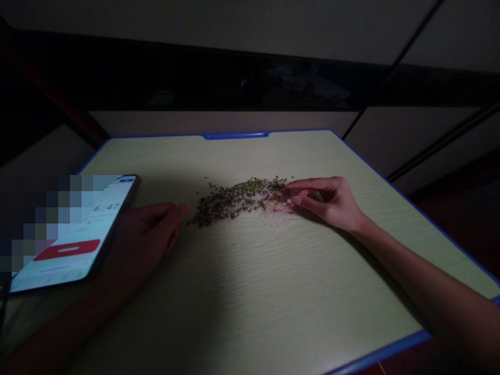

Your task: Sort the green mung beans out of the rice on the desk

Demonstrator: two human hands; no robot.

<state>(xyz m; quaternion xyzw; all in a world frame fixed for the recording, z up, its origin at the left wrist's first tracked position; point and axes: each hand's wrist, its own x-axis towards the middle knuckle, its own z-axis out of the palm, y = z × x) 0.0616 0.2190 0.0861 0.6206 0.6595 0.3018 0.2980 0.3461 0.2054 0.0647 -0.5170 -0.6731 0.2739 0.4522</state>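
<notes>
A mixed heap of small green beans (230, 200) and pale rice-like grains (277, 219) lies on the tabletop (265, 291). At the heap's right end, my right hand (332, 203) has its thumb and forefinger closed on a small see-through piece (278, 202), apparently plastic, with faint reddish edges. Beans and grains show around and through it. My left hand (152, 229) rests on the table left of the heap, thumb against its curled fingers, with nothing visible in it. Most of its fingers are hidden beneath the hand.
A lit phone (74, 245) is propped at the left, close beside my left wrist. The table has a blue rim, with a raised blue lip (236, 136) at the far edge. Behind it stands a pale cabinet front (219, 121) with a dark glossy band. The light is dim.
</notes>
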